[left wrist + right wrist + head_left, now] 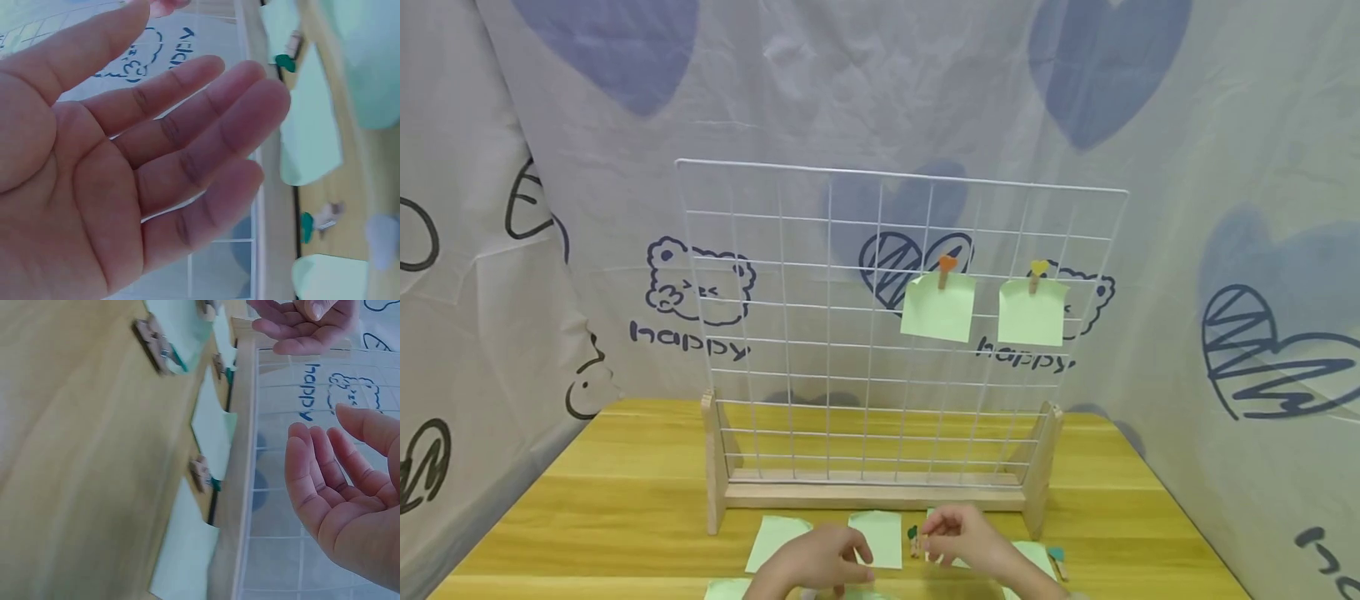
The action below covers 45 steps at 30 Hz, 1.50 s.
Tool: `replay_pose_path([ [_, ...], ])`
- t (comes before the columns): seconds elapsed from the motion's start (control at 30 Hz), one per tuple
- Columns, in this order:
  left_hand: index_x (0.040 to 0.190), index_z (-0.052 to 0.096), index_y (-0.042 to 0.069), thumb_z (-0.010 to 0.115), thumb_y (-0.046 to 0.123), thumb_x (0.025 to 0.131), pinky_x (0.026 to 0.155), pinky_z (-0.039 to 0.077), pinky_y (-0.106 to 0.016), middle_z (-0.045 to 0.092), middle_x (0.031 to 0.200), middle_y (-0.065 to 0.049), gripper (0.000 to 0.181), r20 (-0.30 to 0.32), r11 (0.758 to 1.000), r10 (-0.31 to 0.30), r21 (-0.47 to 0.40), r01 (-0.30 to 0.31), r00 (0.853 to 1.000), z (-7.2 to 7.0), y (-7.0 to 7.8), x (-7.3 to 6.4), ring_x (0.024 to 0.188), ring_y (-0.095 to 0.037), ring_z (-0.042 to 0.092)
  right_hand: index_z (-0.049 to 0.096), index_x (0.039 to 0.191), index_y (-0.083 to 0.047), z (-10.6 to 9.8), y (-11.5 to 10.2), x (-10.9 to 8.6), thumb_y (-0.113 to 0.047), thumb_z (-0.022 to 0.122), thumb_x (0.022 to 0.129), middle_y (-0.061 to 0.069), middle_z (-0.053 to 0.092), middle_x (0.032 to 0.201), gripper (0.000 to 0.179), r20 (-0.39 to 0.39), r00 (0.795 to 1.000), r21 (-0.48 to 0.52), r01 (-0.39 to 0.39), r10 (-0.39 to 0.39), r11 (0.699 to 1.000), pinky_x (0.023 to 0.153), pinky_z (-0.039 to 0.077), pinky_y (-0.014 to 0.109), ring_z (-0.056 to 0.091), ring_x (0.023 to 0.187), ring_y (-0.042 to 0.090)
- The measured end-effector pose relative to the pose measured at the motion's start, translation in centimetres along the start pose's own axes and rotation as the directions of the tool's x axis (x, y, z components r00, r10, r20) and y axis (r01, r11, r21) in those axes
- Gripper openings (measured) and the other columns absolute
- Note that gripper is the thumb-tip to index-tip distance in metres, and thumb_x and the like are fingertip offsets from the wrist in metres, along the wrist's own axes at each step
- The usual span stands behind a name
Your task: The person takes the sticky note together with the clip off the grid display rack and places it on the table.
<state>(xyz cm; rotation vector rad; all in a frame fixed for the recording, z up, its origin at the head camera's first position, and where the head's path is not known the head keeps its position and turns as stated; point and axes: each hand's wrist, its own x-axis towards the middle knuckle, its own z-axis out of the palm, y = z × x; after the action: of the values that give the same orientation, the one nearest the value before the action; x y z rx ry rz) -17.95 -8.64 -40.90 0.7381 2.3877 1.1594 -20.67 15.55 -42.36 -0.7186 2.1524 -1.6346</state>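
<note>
My left hand (820, 557) hovers over the front of the table, palm inward; the left wrist view shows its fingers loosely extended and nothing in them. Facing it is my right hand (968, 543), fingers gently bent and empty in the right wrist view. Between the hands lie a pale green paper note (880, 540) and a small wooden clip (913, 543) with a dark green top. Above, on the white wire grid (805, 300), two green notes hang: one note (937, 312) under an orange-heart clip (947, 268), another note (1031, 317) under a yellow-heart clip (1037, 275).
The grid stands in a wooden base (872, 498) on a wood-grain table (625, 467). More green notes lie along the front, including a note (775, 535) at left. A teal-topped clip (1058, 560) lies at right. A printed cloth (760, 83) hangs behind.
</note>
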Motion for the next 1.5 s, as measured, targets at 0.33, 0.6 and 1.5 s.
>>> replay_pose_path([
  [0.33, 0.088, 0.063, 0.001, 0.06, 0.018, 0.085, 0.049, 0.045, -0.023, 0.059, 0.066, 0.003, 0.018, -0.166, 0.993, 0.121, 0.005, -0.122, 0.979, -1.0, 1.7, 1.3, 0.053, -0.015, 0.055, 0.057, 0.092, 0.012, -1.4, -2.0, 0.5, -0.004, 0.057, 0.085, 0.012, 0.06, 0.078, 0.017, -0.056, 0.995, -0.055, 0.083, -0.087, 0.995, 0.056, 0.051, 0.029, 0.058, 0.066, 0.014],
  [0.6, 0.082, 0.064, 0.007, 0.06, 0.02, 0.085, 0.052, 0.043, -0.022, 0.057, 0.066, 0.006, 0.014, -0.272, 0.986, 0.163, 0.067, -0.15, 0.948, -1.4, 2.6, 1.5, 0.056, -0.005, 0.05, 0.054, 0.095, 0.015, -2.3, -2.8, 0.5, -0.001, 0.054, 0.086, 0.013, 0.061, 0.079, 0.019, -0.085, 0.991, -0.062, 0.095, -0.1, 0.994, 0.059, 0.051, 0.03, 0.059, 0.067, 0.017],
  [1.5, 0.09, 0.064, 0.004, 0.057, 0.022, 0.088, 0.061, 0.046, -0.027, 0.06, 0.078, 0.004, 0.019, -0.303, 0.987, 0.155, 0.08, -0.137, 0.94, -3.5, 5.2, 2.2, 0.07, -0.012, 0.056, 0.054, 0.096, 0.014, -3.6, -6.0, 0.6, -0.005, 0.058, 0.085, 0.011, 0.061, 0.082, 0.022, -0.16, 0.98, -0.054, 0.113, -0.12, 0.992, 0.063, 0.051, 0.028, 0.059, 0.072, 0.019],
])
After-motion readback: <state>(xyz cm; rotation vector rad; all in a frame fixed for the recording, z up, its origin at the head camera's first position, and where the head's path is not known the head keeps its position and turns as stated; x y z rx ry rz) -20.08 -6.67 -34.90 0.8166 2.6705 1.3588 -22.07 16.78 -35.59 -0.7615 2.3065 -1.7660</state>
